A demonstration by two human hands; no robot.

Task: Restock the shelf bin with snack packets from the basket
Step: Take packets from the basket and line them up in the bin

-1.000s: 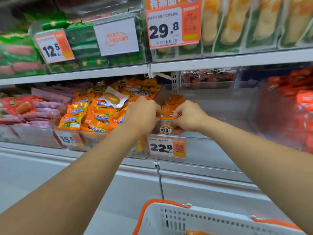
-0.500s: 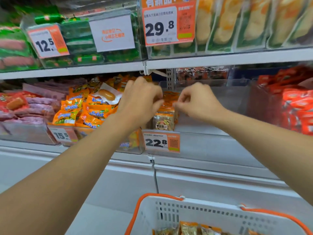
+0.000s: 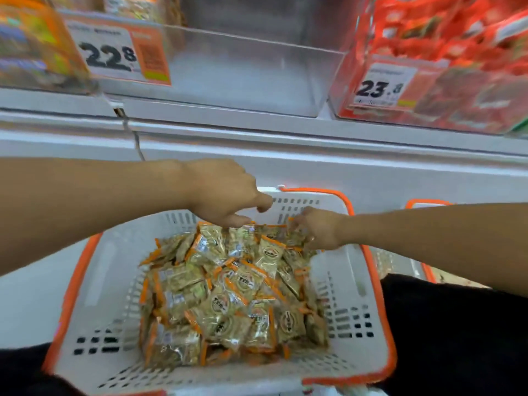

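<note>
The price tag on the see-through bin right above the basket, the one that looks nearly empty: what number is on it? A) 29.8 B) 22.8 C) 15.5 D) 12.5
B: the orange and white price tag on the front of the clear bin reads 22.8, while the tag on the red-packet bin to its right reads 23.8.

I see both hands over the far end of the white basket (image 3: 94,281): my left hand (image 3: 228,195) hovers above the snack packets (image 3: 228,292), my right hand (image 3: 320,228) pinches one. Above the basket sits the clear shelf bin (image 3: 243,72).
</note>
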